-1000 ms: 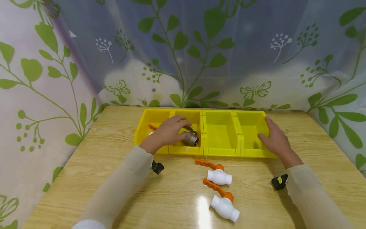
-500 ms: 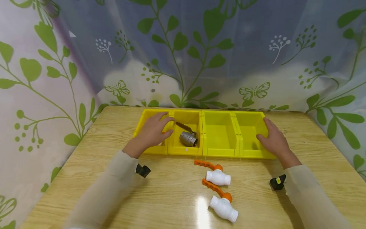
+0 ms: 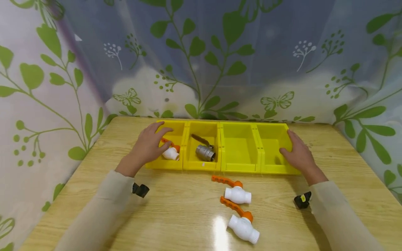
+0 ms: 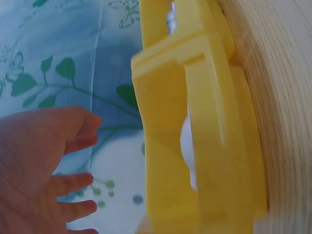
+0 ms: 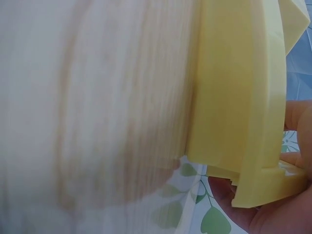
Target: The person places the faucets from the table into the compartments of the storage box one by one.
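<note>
Four-sided yellow bins stand in a joined row on the table. My left hand (image 3: 146, 144) hovers over the left side of the leftmost bin (image 3: 174, 128), fingers loosely spread and holding nothing; the left wrist view shows them apart from its wall. Inside that bin lies a white plastic ball valve (image 3: 171, 153) with an orange handle, partly covered by my fingers. A metal ball valve (image 3: 205, 152) with a dark lever rests in the second bin. At the other end, my right hand (image 3: 299, 150) grips the outer wall of the rightmost bin (image 3: 273, 139), thumb inside and fingers outside.
Two more white ball valves with orange handles, a nearer one (image 3: 244, 228) and a farther one (image 3: 237, 195), lie on the wooden table (image 3: 176, 209) in front of the bins. A leaf-patterned curtain (image 3: 201, 69) hangs behind the table.
My left hand has moved left, from over the metal valve in the second bin to the left edge of the first, uncovering both valves. The right hand keeps its grip on the bin.
</note>
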`<control>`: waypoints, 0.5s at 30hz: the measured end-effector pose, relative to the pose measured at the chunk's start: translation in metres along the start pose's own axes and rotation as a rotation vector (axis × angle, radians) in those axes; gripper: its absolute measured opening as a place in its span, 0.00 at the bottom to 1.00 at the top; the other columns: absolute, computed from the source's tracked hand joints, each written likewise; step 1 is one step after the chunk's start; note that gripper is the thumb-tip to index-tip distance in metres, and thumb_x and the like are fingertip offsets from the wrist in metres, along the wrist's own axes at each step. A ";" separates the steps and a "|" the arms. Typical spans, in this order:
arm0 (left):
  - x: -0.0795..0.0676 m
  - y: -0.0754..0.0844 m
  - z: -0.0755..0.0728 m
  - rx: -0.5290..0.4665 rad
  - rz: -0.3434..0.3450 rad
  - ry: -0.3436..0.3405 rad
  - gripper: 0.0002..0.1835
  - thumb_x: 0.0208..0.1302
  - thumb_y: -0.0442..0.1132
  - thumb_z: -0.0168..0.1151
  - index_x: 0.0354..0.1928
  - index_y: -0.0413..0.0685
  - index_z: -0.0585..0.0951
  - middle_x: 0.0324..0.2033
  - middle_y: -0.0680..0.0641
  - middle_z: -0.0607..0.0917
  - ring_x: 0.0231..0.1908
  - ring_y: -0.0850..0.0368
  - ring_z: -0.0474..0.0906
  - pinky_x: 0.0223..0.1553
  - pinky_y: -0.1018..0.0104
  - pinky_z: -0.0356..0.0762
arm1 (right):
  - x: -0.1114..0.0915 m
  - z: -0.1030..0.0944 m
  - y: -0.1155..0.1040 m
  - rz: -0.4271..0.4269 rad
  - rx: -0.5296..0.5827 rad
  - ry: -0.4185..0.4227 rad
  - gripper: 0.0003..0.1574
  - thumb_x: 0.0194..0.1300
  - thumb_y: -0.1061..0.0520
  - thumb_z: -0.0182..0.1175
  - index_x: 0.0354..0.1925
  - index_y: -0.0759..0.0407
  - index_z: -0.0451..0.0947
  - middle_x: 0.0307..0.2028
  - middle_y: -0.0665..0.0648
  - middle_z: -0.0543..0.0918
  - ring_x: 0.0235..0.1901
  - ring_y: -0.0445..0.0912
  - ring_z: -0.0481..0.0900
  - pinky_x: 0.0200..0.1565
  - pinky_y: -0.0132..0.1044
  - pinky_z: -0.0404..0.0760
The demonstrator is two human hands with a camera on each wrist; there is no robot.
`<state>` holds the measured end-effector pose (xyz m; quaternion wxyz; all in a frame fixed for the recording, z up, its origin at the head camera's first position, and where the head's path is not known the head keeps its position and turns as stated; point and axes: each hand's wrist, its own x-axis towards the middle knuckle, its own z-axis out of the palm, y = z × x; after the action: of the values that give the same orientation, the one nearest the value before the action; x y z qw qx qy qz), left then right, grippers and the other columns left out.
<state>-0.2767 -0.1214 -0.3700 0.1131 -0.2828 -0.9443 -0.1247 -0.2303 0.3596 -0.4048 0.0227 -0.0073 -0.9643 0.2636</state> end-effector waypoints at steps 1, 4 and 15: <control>-0.002 -0.003 0.000 0.005 -0.013 0.003 0.24 0.61 0.47 0.57 0.58 0.49 0.70 0.62 0.38 0.62 0.63 0.40 0.54 0.58 0.39 0.53 | 0.000 0.001 0.000 0.002 0.001 -0.001 0.47 0.65 0.51 0.48 0.70 0.63 0.34 0.69 0.69 0.39 0.65 0.68 0.42 0.58 0.64 0.47; -0.008 -0.013 -0.002 0.021 -0.052 0.020 0.23 0.61 0.46 0.57 0.58 0.48 0.71 0.63 0.36 0.61 0.63 0.36 0.52 0.58 0.38 0.51 | 0.001 0.003 0.001 0.010 -0.005 0.000 0.47 0.65 0.51 0.48 0.70 0.63 0.33 0.69 0.69 0.39 0.65 0.67 0.42 0.58 0.65 0.47; -0.025 -0.046 -0.007 0.036 -0.148 0.097 0.21 0.60 0.42 0.57 0.55 0.44 0.72 0.61 0.32 0.62 0.61 0.31 0.53 0.57 0.35 0.51 | 0.002 0.003 0.002 0.015 -0.009 -0.002 0.47 0.66 0.50 0.47 0.71 0.60 0.32 0.69 0.68 0.39 0.65 0.68 0.42 0.58 0.65 0.47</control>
<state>-0.2812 -0.1730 -0.3787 0.1544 -0.2037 -0.9581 -0.1292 -0.2325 0.3599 -0.4083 0.0196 -0.0142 -0.9655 0.2594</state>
